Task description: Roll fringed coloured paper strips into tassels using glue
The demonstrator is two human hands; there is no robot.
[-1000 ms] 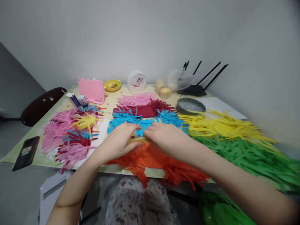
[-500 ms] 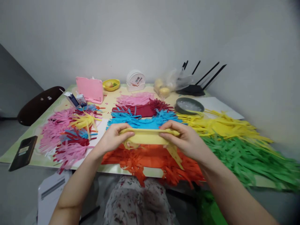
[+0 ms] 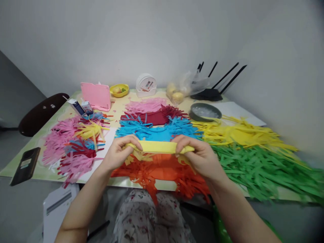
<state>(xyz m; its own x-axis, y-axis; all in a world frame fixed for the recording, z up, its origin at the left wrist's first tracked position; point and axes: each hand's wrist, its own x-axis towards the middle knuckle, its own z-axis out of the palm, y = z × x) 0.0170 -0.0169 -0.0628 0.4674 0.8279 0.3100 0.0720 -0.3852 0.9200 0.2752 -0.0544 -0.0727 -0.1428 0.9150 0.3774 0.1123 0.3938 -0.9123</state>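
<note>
Stretched level between my two hands is a folded yellow fringed strip (image 3: 159,147), its fringe hanging below. My left hand (image 3: 124,150) pinches its left end, and my right hand (image 3: 192,153) grips the right end with thumb and fingers. Just under the strip lies an orange fringed piece (image 3: 164,167) along the table's front edge. Behind it are a blue fringed piece (image 3: 160,133), a dark red one (image 3: 155,118) and a pink one (image 3: 146,105). To the right spread yellow fringed sheets (image 3: 243,132) and green fringed sheets (image 3: 260,165).
Multicoloured fringe bundles (image 3: 73,141) and a phone (image 3: 25,166) lie on the left. Farther back stand a pink tablet case (image 3: 96,96), drink cartons (image 3: 80,107), a yellow bowl (image 3: 119,91), a bag of round fruit (image 3: 177,94), a grey bowl (image 3: 205,113) and a black router (image 3: 209,95).
My hands have rolled or folded the yellow strip narrower, its broad face now turned up. My fingers have moved over its top edge.
</note>
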